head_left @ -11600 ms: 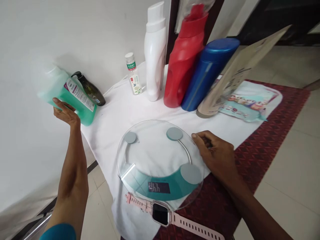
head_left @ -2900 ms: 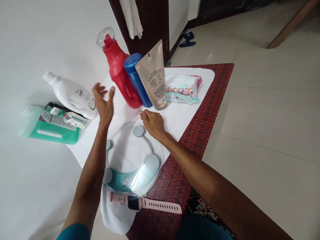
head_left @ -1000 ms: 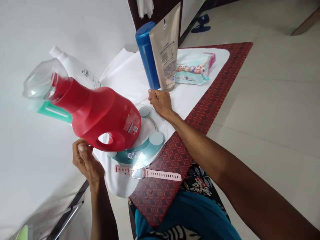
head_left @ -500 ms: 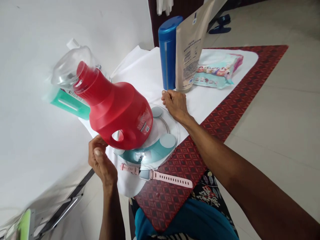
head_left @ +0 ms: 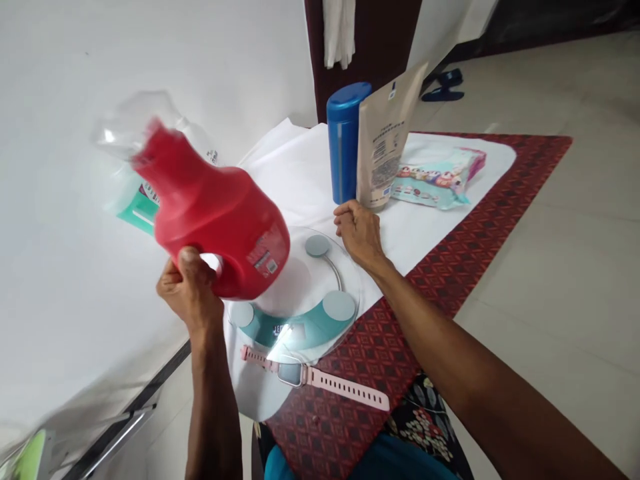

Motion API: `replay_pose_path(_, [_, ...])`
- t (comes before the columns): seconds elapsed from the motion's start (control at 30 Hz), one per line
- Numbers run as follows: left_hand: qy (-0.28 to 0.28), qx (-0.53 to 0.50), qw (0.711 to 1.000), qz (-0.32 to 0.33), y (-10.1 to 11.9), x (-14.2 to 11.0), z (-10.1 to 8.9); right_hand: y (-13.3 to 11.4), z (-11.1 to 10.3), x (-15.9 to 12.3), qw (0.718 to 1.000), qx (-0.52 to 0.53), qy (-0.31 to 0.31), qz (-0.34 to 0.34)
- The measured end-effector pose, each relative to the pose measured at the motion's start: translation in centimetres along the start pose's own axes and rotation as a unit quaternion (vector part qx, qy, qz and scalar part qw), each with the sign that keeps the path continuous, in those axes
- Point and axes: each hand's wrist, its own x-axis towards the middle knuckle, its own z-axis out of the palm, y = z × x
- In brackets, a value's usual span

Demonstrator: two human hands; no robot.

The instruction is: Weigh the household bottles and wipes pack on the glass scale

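Note:
My left hand (head_left: 190, 293) grips the handle of a big red detergent jug (head_left: 215, 213) with a clear cap. The jug is tilted to the left and held in the air just above the left part of a round glass scale (head_left: 310, 293). My right hand (head_left: 359, 233) rests in a loose fist on the scale's far right rim and holds nothing. A pink smartwatch (head_left: 310, 379) lies flat in front of the scale. The scale sits on a white cloth (head_left: 295, 173).
A blue cylinder bottle (head_left: 344, 143), a beige pouch (head_left: 385, 140) and a wipes pack (head_left: 435, 177) stand behind the scale. A green bottle (head_left: 137, 207) and a white bottle lie at left, partly hidden by the jug. A red patterned mat (head_left: 450, 233) covers the surface.
My left hand has closed on the red jug's handle and lifted it off the scale, swinging it up and to the left. My right hand stays at the scale's rim.

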Motion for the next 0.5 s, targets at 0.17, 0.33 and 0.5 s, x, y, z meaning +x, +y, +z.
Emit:
replay_pose_path(0.17, [0.056,0.025,0.995,0.074,-1.2,6.3,-0.4,-0.1,0.0,0.0,1.0,-0.018,0.012,0.003])
replay_pose_path(0.33, [0.111,0.075,0.988,0.07,-5.5,10.8,-1.5,-0.1,0.2,0.2,0.999,-0.034,0.002,0.008])
replay_pose_path(0.5, [0.144,0.093,0.985,0.023,-10.3,13.3,-2.4,-0.2,0.0,0.2,0.999,-0.051,-0.007,0.005])
